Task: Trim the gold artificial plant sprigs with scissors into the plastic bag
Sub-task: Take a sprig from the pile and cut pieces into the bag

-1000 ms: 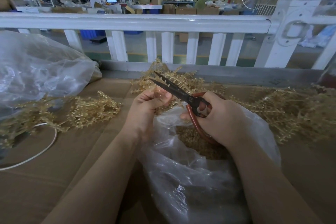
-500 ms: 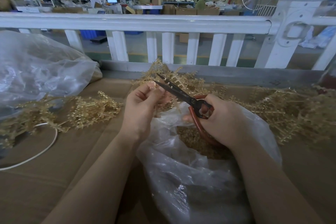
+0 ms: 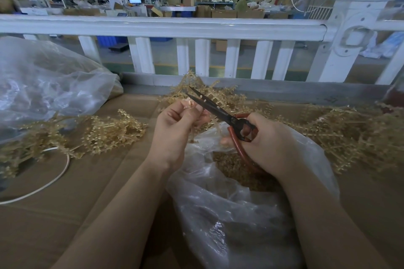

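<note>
My right hand (image 3: 270,144) grips red-handled scissors (image 3: 220,112) whose dark blades point up and left, slightly apart. My left hand (image 3: 175,129) pinches a small gold sprig piece (image 3: 189,103) right beside the blades. Both hands hover over a clear plastic bag (image 3: 236,214) that holds gold trimmings (image 3: 231,166). Piles of gold sprigs lie on the cardboard: one at the left (image 3: 94,133), one behind the hands (image 3: 220,96), one at the right (image 3: 349,135).
A brown cardboard surface (image 3: 65,214) covers the table. A large crumpled clear bag (image 3: 43,85) sits at the far left. A white cord (image 3: 43,185) loops across the left side. A white railing (image 3: 175,26) with a post (image 3: 354,28) bounds the far edge.
My left hand has risen slightly toward the blades with the sprig piece pinched in it. The scissor blades have closed somewhat. The right hand has barely shifted.
</note>
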`<state>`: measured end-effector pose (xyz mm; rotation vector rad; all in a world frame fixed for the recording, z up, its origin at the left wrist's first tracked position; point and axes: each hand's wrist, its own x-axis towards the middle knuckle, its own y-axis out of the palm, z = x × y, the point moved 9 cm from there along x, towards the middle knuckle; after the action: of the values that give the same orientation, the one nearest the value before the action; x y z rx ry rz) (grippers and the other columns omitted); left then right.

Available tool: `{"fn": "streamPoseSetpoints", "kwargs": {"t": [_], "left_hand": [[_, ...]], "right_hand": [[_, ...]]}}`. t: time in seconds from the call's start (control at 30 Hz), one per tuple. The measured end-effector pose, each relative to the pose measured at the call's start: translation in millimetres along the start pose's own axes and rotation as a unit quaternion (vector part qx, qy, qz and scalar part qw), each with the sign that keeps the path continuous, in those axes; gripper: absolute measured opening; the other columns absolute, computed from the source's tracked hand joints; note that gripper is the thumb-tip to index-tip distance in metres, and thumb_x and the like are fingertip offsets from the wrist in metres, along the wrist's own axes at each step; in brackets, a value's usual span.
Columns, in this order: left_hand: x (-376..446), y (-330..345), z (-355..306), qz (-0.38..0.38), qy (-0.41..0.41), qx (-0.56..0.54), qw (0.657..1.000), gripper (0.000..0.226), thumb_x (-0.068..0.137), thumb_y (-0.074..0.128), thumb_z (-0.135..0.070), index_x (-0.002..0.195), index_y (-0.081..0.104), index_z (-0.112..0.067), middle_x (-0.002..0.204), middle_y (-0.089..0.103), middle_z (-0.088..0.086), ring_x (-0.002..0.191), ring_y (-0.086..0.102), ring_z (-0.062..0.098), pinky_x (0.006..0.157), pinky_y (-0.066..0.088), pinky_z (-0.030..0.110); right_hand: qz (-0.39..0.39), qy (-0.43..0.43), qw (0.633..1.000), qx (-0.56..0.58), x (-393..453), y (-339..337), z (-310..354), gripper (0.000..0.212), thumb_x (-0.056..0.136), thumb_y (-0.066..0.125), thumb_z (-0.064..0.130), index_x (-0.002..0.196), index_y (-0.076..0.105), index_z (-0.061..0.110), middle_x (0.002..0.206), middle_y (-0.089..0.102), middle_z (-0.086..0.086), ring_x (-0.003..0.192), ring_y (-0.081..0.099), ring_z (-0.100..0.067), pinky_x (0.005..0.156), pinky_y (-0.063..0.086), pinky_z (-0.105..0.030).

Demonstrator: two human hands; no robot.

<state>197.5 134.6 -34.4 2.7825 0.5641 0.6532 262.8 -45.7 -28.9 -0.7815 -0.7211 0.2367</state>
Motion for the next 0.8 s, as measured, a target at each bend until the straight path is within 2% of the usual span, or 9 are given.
{"fn": "streamPoseSetpoints", "kwargs": {"t": [0.13, 0.27, 0.37, 0.43, 0.53, 0.63, 0.7, 0.8], "left_hand": [[0, 1, 2, 0.009, -0.007, 0.02, 1.0, 0.016, 0.087, 0.066, -0.016, 0.099, 0.07, -0.006, 0.09, 0.074, 0.008, 0.08, 0.068, 0.015, 0.077, 0.054, 0.024], [0, 3, 3, 0.015, -0.02, 0.009, 1.0, 0.019, 0.085, 0.067, -0.017, 0.099, 0.07, -0.005, 0.091, 0.074, 0.008, 0.081, 0.068, 0.016, 0.078, 0.054, 0.025], [0, 3, 4, 0.019, -0.024, 0.003, 1.0, 0.015, 0.088, 0.066, -0.015, 0.099, 0.071, -0.006, 0.092, 0.074, 0.008, 0.082, 0.067, 0.016, 0.079, 0.054, 0.025], [0, 3, 4, 0.018, -0.024, -0.001, 1.0, 0.01, 0.092, 0.062, -0.008, 0.096, 0.071, -0.008, 0.09, 0.073, 0.007, 0.079, 0.066, 0.014, 0.076, 0.054, 0.023], [0, 4, 4, 0.021, -0.026, -0.005, 0.999, 0.013, 0.095, 0.059, -0.005, 0.095, 0.071, -0.01, 0.089, 0.073, 0.004, 0.078, 0.066, 0.012, 0.074, 0.053, 0.021], [0, 5, 4, 0.022, -0.029, -0.011, 0.999, 0.012, 0.095, 0.059, -0.003, 0.096, 0.07, -0.008, 0.089, 0.073, 0.005, 0.078, 0.066, 0.013, 0.073, 0.052, 0.021], [0, 5, 4, 0.021, -0.03, -0.015, 0.999, 0.013, 0.095, 0.058, -0.003, 0.097, 0.069, -0.008, 0.09, 0.073, 0.006, 0.079, 0.066, 0.014, 0.074, 0.053, 0.022], [-1, 6, 4, 0.025, -0.029, -0.014, 0.999, 0.013, 0.096, 0.057, -0.003, 0.097, 0.068, -0.008, 0.091, 0.072, 0.005, 0.081, 0.065, 0.015, 0.076, 0.053, 0.023]], "right_hand": [[-0.006, -0.006, 1.0, -0.011, -1, -5, 4, 0.086, 0.054, 0.014, 0.108, 0.097, 0.055, 0.045, 0.069, 0.056, 0.028, 0.062, 0.053, 0.008, 0.052, 0.036, -0.013], [0.005, 0.0, 1.0, 0.002, -1, -2, 3, 0.081, 0.058, 0.031, 0.103, 0.099, 0.06, 0.04, 0.073, 0.06, 0.025, 0.066, 0.057, 0.006, 0.055, 0.041, -0.013], [0.007, 0.004, 1.0, 0.019, -1, -1, 2, 0.085, 0.055, 0.025, 0.107, 0.098, 0.06, 0.043, 0.072, 0.061, 0.023, 0.067, 0.058, 0.004, 0.058, 0.047, -0.018], [0.01, 0.003, 1.0, 0.029, -1, 0, 2, 0.078, 0.056, 0.032, 0.106, 0.095, 0.058, 0.044, 0.07, 0.06, 0.022, 0.07, 0.06, 0.004, 0.057, 0.045, -0.018], [0.015, -0.004, 0.999, 0.04, -1, 2, 2, 0.069, 0.06, 0.042, 0.1, 0.096, 0.058, 0.044, 0.072, 0.06, 0.022, 0.085, 0.057, 0.011, 0.056, 0.041, -0.015], [0.019, -0.006, 0.999, 0.046, -1, 4, 2, 0.059, 0.062, 0.05, 0.096, 0.096, 0.055, 0.048, 0.074, 0.061, 0.024, 0.087, 0.056, 0.013, 0.057, 0.041, -0.015], [0.025, -0.005, 0.999, 0.046, 0, 5, 2, 0.057, 0.061, 0.049, 0.097, 0.091, 0.052, 0.049, 0.084, 0.061, 0.029, 0.089, 0.054, 0.015, 0.056, 0.039, -0.014], [0.03, -0.005, 0.998, 0.048, 0, 6, 3, 0.065, 0.059, 0.044, 0.101, 0.093, 0.055, 0.047, 0.103, 0.051, 0.044, 0.091, 0.053, 0.016, 0.056, 0.038, -0.014]]}}
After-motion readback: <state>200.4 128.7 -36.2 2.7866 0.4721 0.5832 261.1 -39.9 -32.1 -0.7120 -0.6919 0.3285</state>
